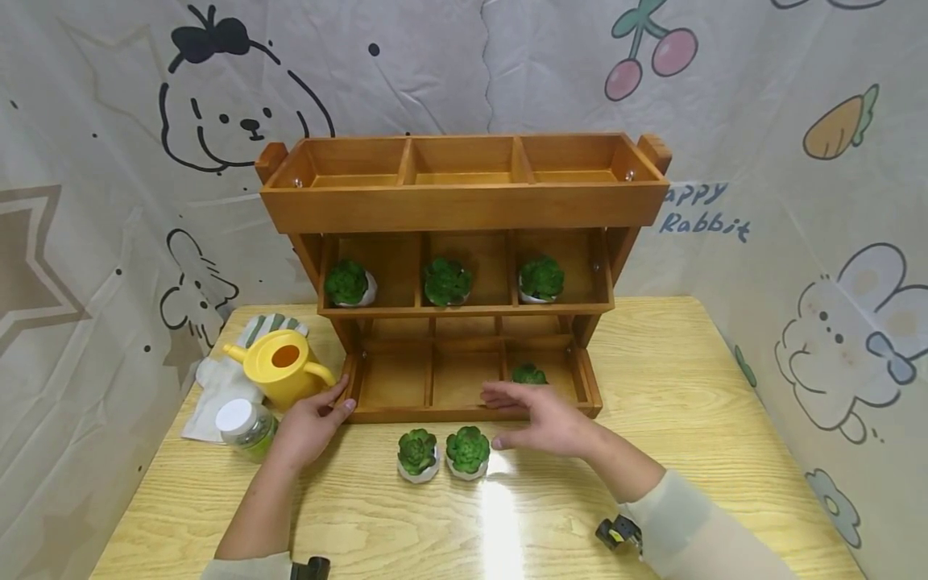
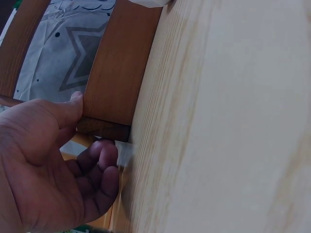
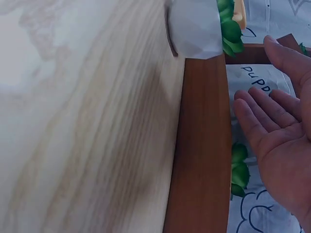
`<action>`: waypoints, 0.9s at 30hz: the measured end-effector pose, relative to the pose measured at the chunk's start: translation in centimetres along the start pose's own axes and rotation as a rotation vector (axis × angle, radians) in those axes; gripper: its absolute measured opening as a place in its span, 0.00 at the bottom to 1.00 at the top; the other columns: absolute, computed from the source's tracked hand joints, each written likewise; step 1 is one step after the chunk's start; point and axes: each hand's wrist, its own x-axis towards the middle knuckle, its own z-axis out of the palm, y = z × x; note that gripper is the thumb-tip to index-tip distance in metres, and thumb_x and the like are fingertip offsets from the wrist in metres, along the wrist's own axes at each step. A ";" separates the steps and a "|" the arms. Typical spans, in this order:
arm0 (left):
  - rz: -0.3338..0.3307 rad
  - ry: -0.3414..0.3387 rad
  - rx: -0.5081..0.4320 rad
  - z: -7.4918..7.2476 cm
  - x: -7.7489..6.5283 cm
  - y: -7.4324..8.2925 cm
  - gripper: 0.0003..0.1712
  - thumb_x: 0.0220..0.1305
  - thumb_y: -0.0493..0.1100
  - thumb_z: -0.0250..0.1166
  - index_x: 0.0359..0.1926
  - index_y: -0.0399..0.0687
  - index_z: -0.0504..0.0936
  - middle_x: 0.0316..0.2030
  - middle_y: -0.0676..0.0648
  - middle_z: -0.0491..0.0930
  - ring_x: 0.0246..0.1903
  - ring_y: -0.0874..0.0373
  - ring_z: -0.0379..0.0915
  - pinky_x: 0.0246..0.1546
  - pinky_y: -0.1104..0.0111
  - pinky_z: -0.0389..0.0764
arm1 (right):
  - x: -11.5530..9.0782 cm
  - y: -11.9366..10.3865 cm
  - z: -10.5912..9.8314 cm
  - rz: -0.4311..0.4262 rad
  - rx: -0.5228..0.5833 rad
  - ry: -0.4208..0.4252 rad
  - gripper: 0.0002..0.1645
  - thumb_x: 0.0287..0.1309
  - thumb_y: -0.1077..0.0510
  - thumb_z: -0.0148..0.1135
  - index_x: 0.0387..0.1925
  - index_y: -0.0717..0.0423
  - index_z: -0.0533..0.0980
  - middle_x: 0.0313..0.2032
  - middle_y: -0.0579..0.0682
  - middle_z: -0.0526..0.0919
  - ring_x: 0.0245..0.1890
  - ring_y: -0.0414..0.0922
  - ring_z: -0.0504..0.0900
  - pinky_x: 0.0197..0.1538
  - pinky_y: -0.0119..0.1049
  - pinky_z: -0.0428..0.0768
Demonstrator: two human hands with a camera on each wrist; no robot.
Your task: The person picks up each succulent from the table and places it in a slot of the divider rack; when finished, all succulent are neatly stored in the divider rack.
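Observation:
A three-tier wooden planter shelf (image 1: 464,211) stands on the table. My left hand (image 1: 310,427) grips its lower left front corner; in the left wrist view the thumb presses the front board (image 2: 116,63) and the other fingers curl by its end. My right hand (image 1: 547,420) hovers over the front edge of the bottom tier, holding nothing, fingers extended and thumb apart. Behind it, a potted succulent (image 1: 529,374) sits in the right bottom compartment, partly hidden. Two more succulents, one left (image 1: 417,456) and one right (image 1: 467,453), stand on the table before the shelf, the right one near my thumb.
The middle tier bears three succulents, one per compartment: left (image 1: 350,283), centre (image 1: 446,282) and right (image 1: 540,279). Left of the shelf are a yellow watering can (image 1: 279,370), a white-lidded jar (image 1: 246,427) and a striped cloth (image 1: 217,395). A printed curtain hangs behind.

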 end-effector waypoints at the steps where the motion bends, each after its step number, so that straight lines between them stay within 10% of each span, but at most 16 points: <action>1: -0.001 0.001 0.001 0.0 0.0 0.0 0.34 0.77 0.61 0.59 0.77 0.59 0.68 0.69 0.34 0.72 0.67 0.34 0.69 0.65 0.39 0.70 | 0.0 0.0 0.1 0.005 -0.006 -0.004 0.48 0.57 0.53 0.79 0.76 0.53 0.66 0.67 0.54 0.78 0.64 0.50 0.79 0.67 0.46 0.76; 27: -0.019 -0.005 0.004 0.0 0.0 0.1 0.34 0.77 0.62 0.59 0.77 0.61 0.67 0.70 0.34 0.71 0.68 0.33 0.68 0.65 0.38 0.69 | 0.6 0.5 2.8 0.059 -0.017 -0.111 0.56 0.48 0.49 0.85 0.76 0.51 0.66 0.71 0.45 0.74 0.68 0.48 0.75 0.71 0.44 0.71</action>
